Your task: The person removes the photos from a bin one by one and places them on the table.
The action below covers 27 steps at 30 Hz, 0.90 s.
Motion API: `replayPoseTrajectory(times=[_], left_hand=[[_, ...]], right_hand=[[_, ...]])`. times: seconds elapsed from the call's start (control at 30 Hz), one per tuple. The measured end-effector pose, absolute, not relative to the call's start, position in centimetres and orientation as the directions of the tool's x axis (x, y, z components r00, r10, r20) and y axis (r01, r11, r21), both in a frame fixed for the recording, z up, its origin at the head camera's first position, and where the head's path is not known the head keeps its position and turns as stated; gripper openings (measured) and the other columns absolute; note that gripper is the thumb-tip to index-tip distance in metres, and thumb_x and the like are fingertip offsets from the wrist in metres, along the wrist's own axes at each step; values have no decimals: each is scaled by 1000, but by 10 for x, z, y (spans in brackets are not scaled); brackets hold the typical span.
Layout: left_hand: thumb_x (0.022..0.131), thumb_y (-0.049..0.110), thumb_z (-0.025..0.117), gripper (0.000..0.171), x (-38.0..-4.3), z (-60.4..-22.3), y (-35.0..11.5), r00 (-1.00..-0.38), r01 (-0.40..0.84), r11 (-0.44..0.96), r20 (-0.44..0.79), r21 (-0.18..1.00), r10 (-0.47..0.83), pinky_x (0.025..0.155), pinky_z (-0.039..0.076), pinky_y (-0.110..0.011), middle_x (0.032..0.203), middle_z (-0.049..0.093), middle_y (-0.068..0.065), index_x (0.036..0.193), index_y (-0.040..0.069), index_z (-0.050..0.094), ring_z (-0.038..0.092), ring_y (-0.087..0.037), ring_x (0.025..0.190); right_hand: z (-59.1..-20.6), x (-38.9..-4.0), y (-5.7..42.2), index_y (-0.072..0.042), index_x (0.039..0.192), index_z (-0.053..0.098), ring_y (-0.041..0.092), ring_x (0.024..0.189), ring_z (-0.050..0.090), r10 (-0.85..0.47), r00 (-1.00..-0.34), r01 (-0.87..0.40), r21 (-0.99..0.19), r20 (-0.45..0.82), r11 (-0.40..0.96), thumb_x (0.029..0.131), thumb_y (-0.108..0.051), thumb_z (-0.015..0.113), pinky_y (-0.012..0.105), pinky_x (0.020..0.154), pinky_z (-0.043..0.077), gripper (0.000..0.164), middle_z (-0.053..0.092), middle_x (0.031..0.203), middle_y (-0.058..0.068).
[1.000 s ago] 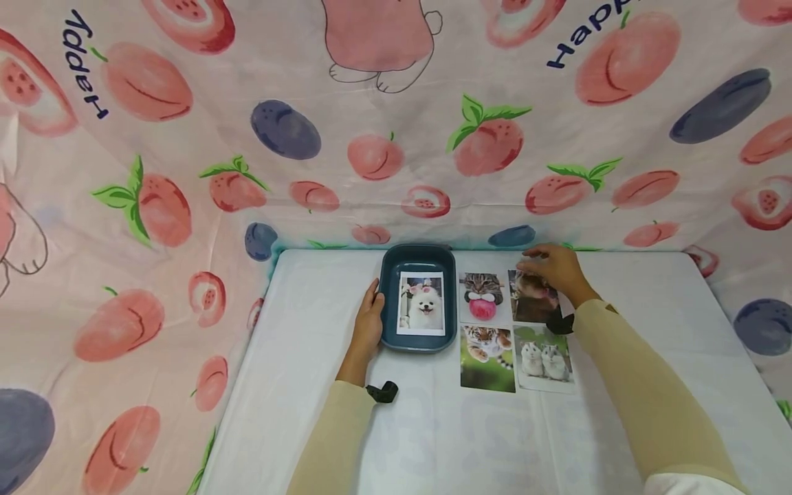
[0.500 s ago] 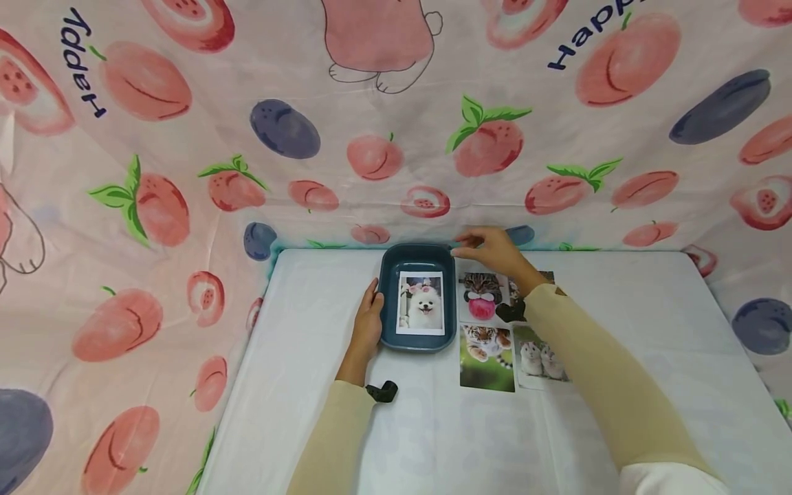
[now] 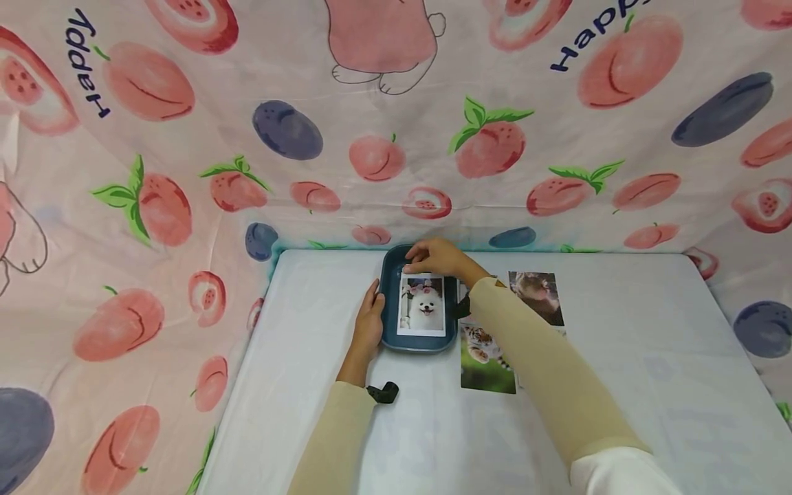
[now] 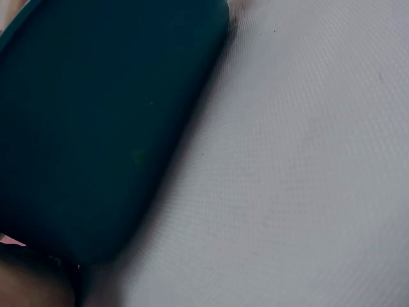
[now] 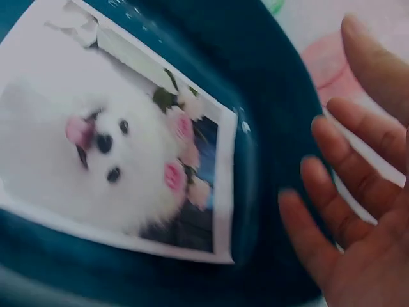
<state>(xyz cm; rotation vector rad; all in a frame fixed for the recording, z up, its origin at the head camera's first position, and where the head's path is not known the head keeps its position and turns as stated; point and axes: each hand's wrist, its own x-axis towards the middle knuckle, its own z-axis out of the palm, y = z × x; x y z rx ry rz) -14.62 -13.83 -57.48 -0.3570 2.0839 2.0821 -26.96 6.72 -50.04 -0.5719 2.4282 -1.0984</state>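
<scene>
A dark teal tray (image 3: 388,330) stands at the back of the table, with a white-bordered photo card of a fluffy white dog (image 3: 425,306) lying inside it. My left hand (image 3: 368,326) holds the tray's left side, thumb up by the rim. In the left wrist view the tray's outer wall (image 4: 96,128) fills the left half. Over the tray's far end is my right hand (image 3: 436,258), its fingertips near the card's top edge. The right wrist view shows its fingers (image 5: 335,198) slightly bent and apart, holding nothing, beside the dog card.
Right of the tray lie a tiger cub card (image 3: 487,368) and a card with a brown animal (image 3: 537,295). My right sleeve (image 3: 532,344) mostly covers the other cards. Fruit-printed cloth (image 3: 377,158) rises behind the white table (image 3: 433,426).
My right hand has moved left from the brown animal card, past the tray's right rim, to above the tray's far end. My left hand, the tray and the dog card stay put.
</scene>
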Motion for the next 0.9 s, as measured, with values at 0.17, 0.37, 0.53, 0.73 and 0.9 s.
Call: replayPoseTrajectory(times=[0.17,0.37,0.53,0.73,0.9], left_hand=[[111,37,40,52,-146,-575,-137,-956,-290,7,-290,957,-45,127,18,-51,169,27,-3,162,30,31,21,-27,157],[111,35,40,51,-147,-576,-135,-958,-283,-1,-283,959,-38,127,20,-51,169,28,-5,162,30,31,24,-28,156],[111,36,40,51,-147,-574,-136,-954,-297,-3,-297,955,-40,127,21,-50,169,28,-4,161,31,31,25,-27,156],[110,39,40,52,-145,-572,-139,-956,-291,23,-290,956,-41,127,19,-52,169,27,-1,161,30,31,24,-27,156],[110,39,40,53,-144,-573,-140,-956,-292,31,-290,956,-40,127,17,-53,169,27,0,161,31,31,21,-28,157]], right_hand=[[-510,-268,56,-6,131,67,30,122,62,-471,-846,-175,-704,-250,688,91,-42,77,45,102,53,55,68,131,14],[-517,-264,48,-4,133,65,31,122,62,-375,-870,-107,-620,-320,777,89,-46,78,45,102,53,62,66,135,15],[-520,-260,39,-4,135,64,30,119,64,-330,-873,-82,-561,-358,824,89,-50,77,44,101,54,66,66,135,14],[-519,-255,35,-6,131,68,29,117,65,-351,-851,-108,-522,-392,846,90,-52,75,44,101,54,62,68,132,12],[-519,-254,35,-10,115,76,25,104,67,-376,-845,-138,-524,-380,840,89,-39,80,41,94,56,39,74,117,8]])
